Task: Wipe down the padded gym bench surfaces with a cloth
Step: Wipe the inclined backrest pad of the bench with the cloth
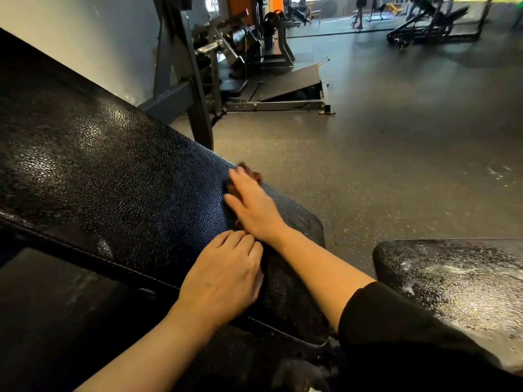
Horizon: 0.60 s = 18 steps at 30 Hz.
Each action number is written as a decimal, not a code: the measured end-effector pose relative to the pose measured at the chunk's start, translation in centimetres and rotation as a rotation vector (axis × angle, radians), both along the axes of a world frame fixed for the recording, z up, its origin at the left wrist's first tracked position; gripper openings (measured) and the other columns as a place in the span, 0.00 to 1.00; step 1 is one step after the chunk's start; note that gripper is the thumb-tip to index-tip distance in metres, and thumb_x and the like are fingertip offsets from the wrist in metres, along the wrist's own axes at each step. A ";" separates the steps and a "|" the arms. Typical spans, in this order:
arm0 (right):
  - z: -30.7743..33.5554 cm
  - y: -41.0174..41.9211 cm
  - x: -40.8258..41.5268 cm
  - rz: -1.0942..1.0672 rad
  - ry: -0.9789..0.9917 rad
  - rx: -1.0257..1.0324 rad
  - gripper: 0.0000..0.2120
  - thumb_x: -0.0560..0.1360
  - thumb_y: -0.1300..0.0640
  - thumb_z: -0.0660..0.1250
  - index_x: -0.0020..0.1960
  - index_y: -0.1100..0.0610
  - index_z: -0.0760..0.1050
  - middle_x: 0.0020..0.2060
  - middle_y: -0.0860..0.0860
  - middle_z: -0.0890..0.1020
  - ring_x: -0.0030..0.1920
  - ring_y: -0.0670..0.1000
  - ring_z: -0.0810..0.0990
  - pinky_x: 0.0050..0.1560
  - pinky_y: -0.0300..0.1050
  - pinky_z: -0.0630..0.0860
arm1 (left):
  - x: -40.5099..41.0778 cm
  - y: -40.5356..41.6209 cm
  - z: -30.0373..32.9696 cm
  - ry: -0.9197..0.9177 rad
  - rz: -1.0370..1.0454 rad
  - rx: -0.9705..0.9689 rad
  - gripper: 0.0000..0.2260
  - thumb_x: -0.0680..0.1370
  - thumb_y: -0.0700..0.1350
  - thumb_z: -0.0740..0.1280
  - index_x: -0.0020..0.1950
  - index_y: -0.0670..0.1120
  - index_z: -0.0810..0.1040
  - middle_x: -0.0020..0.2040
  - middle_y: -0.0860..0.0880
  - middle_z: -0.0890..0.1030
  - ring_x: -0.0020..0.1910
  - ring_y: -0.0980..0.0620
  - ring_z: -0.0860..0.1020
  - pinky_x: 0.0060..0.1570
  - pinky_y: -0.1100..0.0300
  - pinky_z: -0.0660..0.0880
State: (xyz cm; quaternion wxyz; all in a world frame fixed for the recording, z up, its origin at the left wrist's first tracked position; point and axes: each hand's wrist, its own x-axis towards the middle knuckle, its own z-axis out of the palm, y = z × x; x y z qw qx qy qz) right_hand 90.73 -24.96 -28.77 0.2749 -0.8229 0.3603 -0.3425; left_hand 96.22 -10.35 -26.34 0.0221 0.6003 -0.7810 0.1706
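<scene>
Black pebbled vinyl, glossy under gym light: 1 long padded bench backrest [119, 171] slanting from upper left down to lower centre, with 1 separate seat pad [452, 278] just beside it at lower right, streaked with pale smears. 2 bare hands at work on the backrest's lower end. Right hand [252, 205] laid flat, fingers straight and slightly spread, pressing 1 reddish-brown cloth [249, 172] onto the pad near its far edge; cloth mostly hidden beneath palm and fingers, only its fringe showing past the fingertips and a sliver near the wrist. Left hand [226, 278] resting on the same pad just beside the right wrist, fingers bent at the knuckles with tips tucked toward the surface, holding nothing that shows; whether touching the wrist, cannot tell. 1 black sleeve [396, 329] pushed up on the right forearm; left forearm bare. Dark metal frame panel [56, 292] below the backrest's stitched edge. Speckled grey rubber floor [368, 165] spread beyond the bench. 1 black steel machine [198, 66] behind the backrest, with 1 sloped footplate [291, 83] at its base and an orange panel [237, 7] above. 1 further low black machine [430, 24] well apart at upper right. Pale wall [85, 32] at upper left. Distant figures along the bright far edge, too blurred and small to count.
</scene>
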 end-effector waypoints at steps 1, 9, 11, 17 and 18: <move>0.6 0.3 0.7 0.036 -0.006 -0.034 0.26 0.80 0.53 0.60 0.76 0.56 0.59 0.76 0.54 0.58 0.76 0.52 0.53 0.74 0.48 0.53 | 0.0 0.0 0.1 -0.008 0.005 0.002 0.13 0.72 0.49 0.57 0.46 0.46 0.78 0.43 0.46 0.79 0.47 0.45 0.77 0.55 0.51 0.74; -3.3 -1.5 -5.2 -0.139 0.039 0.094 0.21 0.82 0.57 0.55 0.75 0.57 0.62 0.76 0.53 0.58 0.76 0.51 0.57 0.74 0.41 0.51 | 0.2 0.2 -0.2 -0.006 -0.013 -0.028 0.15 0.74 0.48 0.57 0.51 0.44 0.80 0.49 0.46 0.81 0.53 0.46 0.78 0.60 0.52 0.72; -5.3 -1.5 -8.4 -0.247 0.095 0.180 0.22 0.82 0.55 0.54 0.75 0.56 0.61 0.76 0.51 0.58 0.75 0.50 0.58 0.72 0.41 0.53 | 0.2 0.1 -0.3 0.000 -0.014 -0.032 0.14 0.74 0.48 0.57 0.50 0.44 0.80 0.48 0.46 0.81 0.53 0.46 0.78 0.59 0.52 0.72; -3.8 -0.1 -7.2 -0.334 0.165 0.181 0.21 0.82 0.56 0.54 0.75 0.56 0.61 0.76 0.52 0.58 0.75 0.53 0.59 0.69 0.47 0.59 | 0.2 -0.1 -0.6 0.020 -0.014 -0.070 0.14 0.74 0.48 0.58 0.48 0.44 0.80 0.47 0.46 0.81 0.51 0.46 0.78 0.58 0.53 0.72; -2.6 0.1 -5.4 -0.269 0.122 0.131 0.21 0.82 0.57 0.55 0.74 0.57 0.62 0.76 0.53 0.59 0.74 0.53 0.60 0.69 0.46 0.58 | 0.2 -0.1 -0.6 0.020 -0.017 -0.069 0.13 0.73 0.47 0.58 0.47 0.44 0.80 0.46 0.46 0.81 0.50 0.46 0.78 0.58 0.52 0.73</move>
